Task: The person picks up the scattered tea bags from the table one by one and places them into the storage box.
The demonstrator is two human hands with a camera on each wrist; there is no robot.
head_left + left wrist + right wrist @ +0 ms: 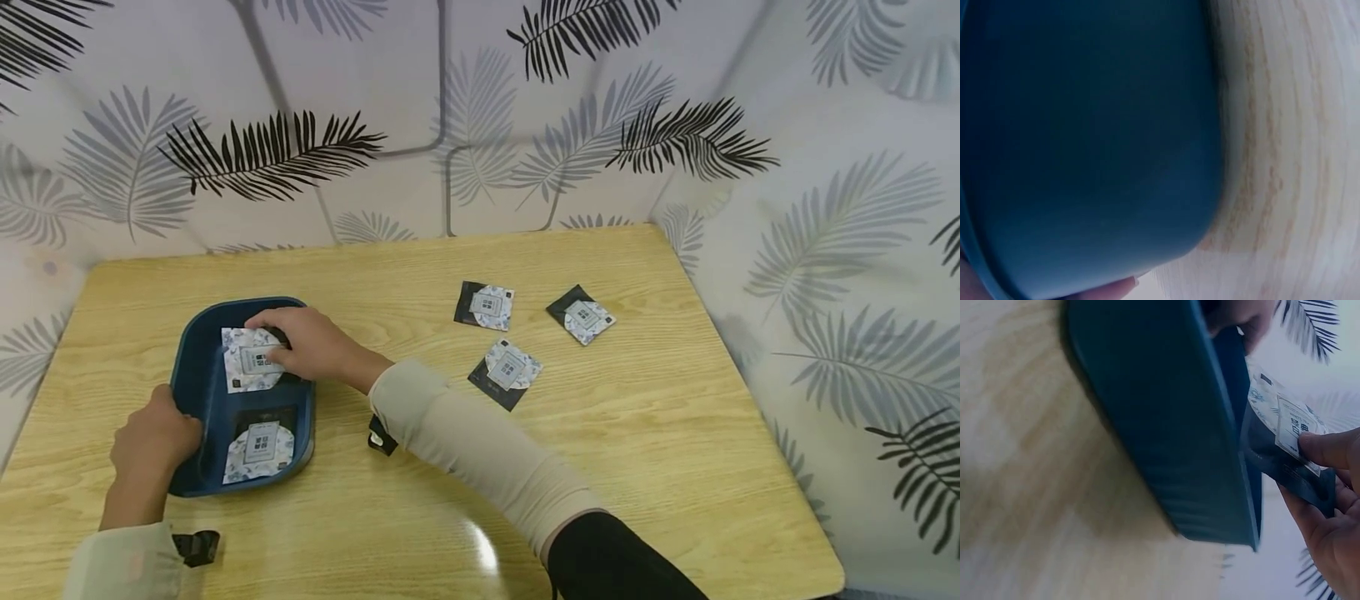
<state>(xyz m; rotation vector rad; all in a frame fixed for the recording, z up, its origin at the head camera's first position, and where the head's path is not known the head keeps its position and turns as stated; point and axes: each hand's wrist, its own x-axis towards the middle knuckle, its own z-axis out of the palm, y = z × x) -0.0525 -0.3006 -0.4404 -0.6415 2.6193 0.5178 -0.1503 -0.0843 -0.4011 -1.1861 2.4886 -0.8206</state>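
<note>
Dark blue, probably moulded plastic: one open bin (303,408), rounded corners, standing on the table (637,467). Left hand (157,433): fingers curled over its left rim, thumb side inward.

Held packet (251,358), one: flat, dark on one part, pale floral print and a framed label on the other. Location: over the far half of the bin, at about rim level in the right wrist view. Right hand (307,342): fingers drawn narrow, pinching the packet, thumb on the label face, other fingers beneath.

Handling, as judged: light in weight; thin and flexible, apt to bow if squeezed; surface perhaps slick, film or coated paper. Contents not visible, so fragility uncertain. Best hold: thumb and fingers across the two flat faces near one edge, firm but without creasing.

Like items: one lower packet (260,450), lying label up in the near half of the bin. Three on the table, label up, apart: upper-left packet (486,306), near packet (506,373), right-hand packet (581,315). Raising an edge with a fingertip would probably serve for these.
</note>
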